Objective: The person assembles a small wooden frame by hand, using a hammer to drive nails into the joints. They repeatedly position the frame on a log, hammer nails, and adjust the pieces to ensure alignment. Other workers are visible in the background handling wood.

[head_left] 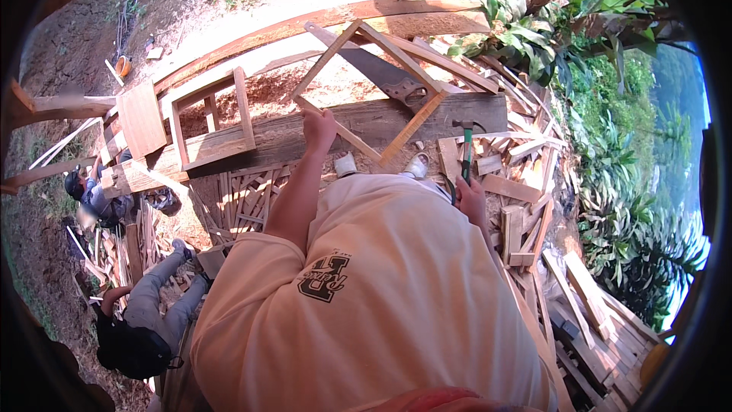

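My left hand [319,130] is closed on the lower left side of a square wooden frame [406,131], which is turned so that one corner points away from me. My right hand [470,197] grips a claw hammer [467,149] by its green handle, with the metal head uppermost, just right of the frame. Through the frame's opening a handsaw [374,69] shows, its wooden handle near the frame's right corner. Below them runs a thick dark plank [343,116]. Further left on that plank stands another wooden frame [248,111], apart from my hands.
A flat wooden panel [142,120] lies at the plank's left end. Wood offcuts [518,187] pile up on the right and under the plank. Two other people are at the left, one in grey trousers [156,301]. A long beam [305,27] crosses beyond the plank.
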Demonstrator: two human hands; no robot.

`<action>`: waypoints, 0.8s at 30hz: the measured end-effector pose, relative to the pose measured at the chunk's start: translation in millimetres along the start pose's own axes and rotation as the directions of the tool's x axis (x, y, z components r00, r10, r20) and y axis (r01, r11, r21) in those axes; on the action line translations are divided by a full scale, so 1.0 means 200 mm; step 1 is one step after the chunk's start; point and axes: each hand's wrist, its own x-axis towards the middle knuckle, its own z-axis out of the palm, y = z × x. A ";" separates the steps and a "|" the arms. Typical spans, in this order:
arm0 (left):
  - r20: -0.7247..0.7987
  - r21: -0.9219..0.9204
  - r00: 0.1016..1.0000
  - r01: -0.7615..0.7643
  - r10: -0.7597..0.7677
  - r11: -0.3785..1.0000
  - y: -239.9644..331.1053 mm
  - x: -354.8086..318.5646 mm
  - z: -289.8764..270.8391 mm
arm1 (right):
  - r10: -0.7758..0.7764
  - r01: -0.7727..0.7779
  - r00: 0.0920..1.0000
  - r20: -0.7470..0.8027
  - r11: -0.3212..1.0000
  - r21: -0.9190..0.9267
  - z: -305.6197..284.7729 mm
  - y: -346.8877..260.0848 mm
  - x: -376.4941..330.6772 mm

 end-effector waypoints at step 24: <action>0.495 0.004 0.772 0.457 -0.399 0.890 0.29 -0.36 0.90 | -0.311 0.173 0.903 -0.297 0.896 -0.410 -0.70 0.46 0.40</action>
